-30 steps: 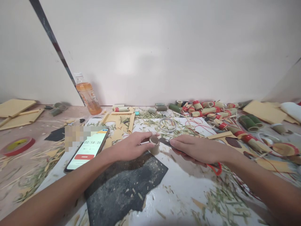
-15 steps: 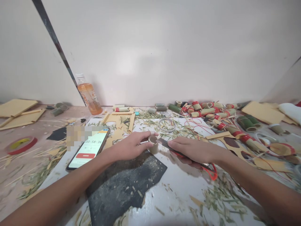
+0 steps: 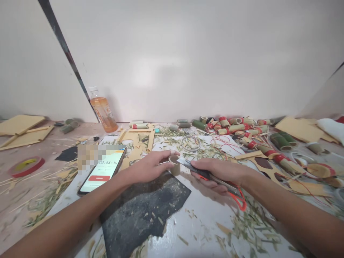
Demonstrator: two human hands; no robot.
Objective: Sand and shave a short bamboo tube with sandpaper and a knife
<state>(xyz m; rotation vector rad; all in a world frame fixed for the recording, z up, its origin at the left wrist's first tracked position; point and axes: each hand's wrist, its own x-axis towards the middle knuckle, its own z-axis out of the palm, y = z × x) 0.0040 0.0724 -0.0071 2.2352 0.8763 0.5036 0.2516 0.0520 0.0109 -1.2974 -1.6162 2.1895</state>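
My left hand (image 3: 146,167) is closed on a short pale bamboo ring (image 3: 175,164) that stands upright at the far edge of a black cutting mat (image 3: 145,211). Thumb and fingers pinch its left side. My right hand (image 3: 219,171) grips a knife (image 3: 193,166) with a grey blade and a red-orange handle loop (image 3: 240,200). The blade tip rests against the right side of the ring. Both hands meet at the middle of the white work surface (image 3: 212,229).
A phone (image 3: 103,171) showing a timer lies left of my left hand. An orange drink bottle (image 3: 101,110) stands by the wall. Bamboo tubes with red tape (image 3: 236,125) pile up at the back right. A red tape roll (image 3: 26,166) lies far left. Shavings litter the table.
My right hand has rolled slightly so the knife's blade and handle show more, and it has drawn a little nearer. The left hand and ring stayed put. The timer advanced a second.
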